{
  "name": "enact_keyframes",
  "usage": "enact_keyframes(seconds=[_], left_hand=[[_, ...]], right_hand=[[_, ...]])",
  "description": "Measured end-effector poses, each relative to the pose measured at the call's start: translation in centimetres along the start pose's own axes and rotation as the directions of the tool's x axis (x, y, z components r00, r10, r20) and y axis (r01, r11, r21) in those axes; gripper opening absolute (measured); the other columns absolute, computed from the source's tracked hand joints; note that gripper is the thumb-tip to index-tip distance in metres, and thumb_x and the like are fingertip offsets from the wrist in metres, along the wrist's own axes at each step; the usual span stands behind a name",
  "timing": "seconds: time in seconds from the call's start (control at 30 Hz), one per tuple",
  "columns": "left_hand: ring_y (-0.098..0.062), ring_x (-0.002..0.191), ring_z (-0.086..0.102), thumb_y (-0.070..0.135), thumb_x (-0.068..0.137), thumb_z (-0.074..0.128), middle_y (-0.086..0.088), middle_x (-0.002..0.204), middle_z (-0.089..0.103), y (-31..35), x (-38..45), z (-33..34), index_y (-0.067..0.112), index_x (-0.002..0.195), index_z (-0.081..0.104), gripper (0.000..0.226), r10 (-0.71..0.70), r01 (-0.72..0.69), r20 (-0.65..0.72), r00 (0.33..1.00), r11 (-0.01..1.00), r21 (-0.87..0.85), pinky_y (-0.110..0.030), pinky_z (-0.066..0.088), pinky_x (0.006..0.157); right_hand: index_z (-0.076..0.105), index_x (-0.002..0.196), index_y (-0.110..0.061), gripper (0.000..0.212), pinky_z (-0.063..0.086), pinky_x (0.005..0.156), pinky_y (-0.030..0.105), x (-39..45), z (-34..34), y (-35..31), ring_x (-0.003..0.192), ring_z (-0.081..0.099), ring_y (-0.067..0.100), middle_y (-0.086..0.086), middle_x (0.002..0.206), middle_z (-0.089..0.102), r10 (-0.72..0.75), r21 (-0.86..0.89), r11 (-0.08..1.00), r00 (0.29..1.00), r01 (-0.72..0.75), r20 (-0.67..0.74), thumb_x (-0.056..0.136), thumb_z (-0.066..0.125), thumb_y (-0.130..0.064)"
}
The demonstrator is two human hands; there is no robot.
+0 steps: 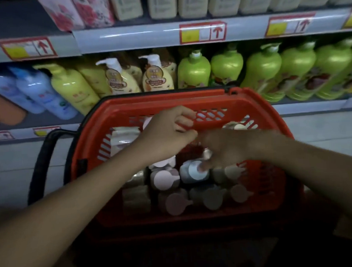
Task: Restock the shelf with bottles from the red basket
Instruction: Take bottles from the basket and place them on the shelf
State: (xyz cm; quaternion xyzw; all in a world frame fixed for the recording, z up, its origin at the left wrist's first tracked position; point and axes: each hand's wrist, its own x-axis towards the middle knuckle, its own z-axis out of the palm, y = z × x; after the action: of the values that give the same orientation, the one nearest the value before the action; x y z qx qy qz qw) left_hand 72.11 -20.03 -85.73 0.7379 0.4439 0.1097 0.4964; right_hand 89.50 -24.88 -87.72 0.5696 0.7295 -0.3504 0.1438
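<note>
A red basket [161,102] stands in front of the shelf [126,34], packed with several upright bottles seen from above by their pale round caps. My left hand [167,133] hovers over the basket's middle with fingers loosely curled and nothing visibly in it. My right hand [222,149], blurred by motion, reaches in from the right, its fingertips touching the cap of a blue-grey bottle [194,171]. Whether it has a grip on that bottle is unclear. A pink-capped bottle [164,179] stands just left of it.
The middle shelf holds blue bottles [38,91] at left, yellow pump bottles [116,77] in the centre and green bottles [263,69] at right. Cream containers [161,4] line the upper shelf. The basket's black handle [41,159] hangs at its left.
</note>
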Motion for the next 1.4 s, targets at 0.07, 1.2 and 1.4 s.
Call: enact_keyframes(seconds=[0.07,1.2,1.4], left_hand=[[-0.006,0.098,0.068,0.015,0.092,0.072,0.005,0.117,0.070,-0.3,-0.1,0.2,0.022,0.129,0.063,0.039,0.000,-0.001,0.023,1.000,0.999,0.043,-0.005,0.048,0.071],[0.004,0.131,0.037,0.058,0.063,0.091,0.019,0.149,0.030,1.7,-0.6,1.0,0.039,0.155,0.017,0.119,0.350,-0.303,-0.188,0.918,0.922,0.239,-0.011,0.039,0.096],[0.007,0.101,0.061,0.016,0.058,0.094,0.024,0.117,0.058,2.8,-0.4,1.9,0.038,0.135,0.036,0.099,0.187,-0.261,-0.365,0.912,0.951,-0.164,-0.013,0.052,0.070]], right_hand=[[0.049,0.128,-0.030,0.062,0.053,0.090,0.037,0.9,4.0,0.1,0.107,0.064,0.023,-0.005,0.116,0.062,-0.023,-0.051,0.998,0.999,0.025,0.037,0.080,0.074,-0.059],[0.070,0.069,-0.001,0.048,0.039,0.046,0.028,-7.7,-10.1,-2.3,0.036,0.045,0.010,0.018,0.058,0.065,0.482,0.576,0.796,0.383,0.186,-0.788,0.070,0.082,-0.048],[0.070,0.080,0.000,0.052,0.038,0.054,0.034,-7.2,-10.0,-5.1,0.050,0.053,0.016,0.015,0.060,0.063,0.498,0.611,0.680,0.355,0.407,-0.791,0.090,0.064,-0.052]])
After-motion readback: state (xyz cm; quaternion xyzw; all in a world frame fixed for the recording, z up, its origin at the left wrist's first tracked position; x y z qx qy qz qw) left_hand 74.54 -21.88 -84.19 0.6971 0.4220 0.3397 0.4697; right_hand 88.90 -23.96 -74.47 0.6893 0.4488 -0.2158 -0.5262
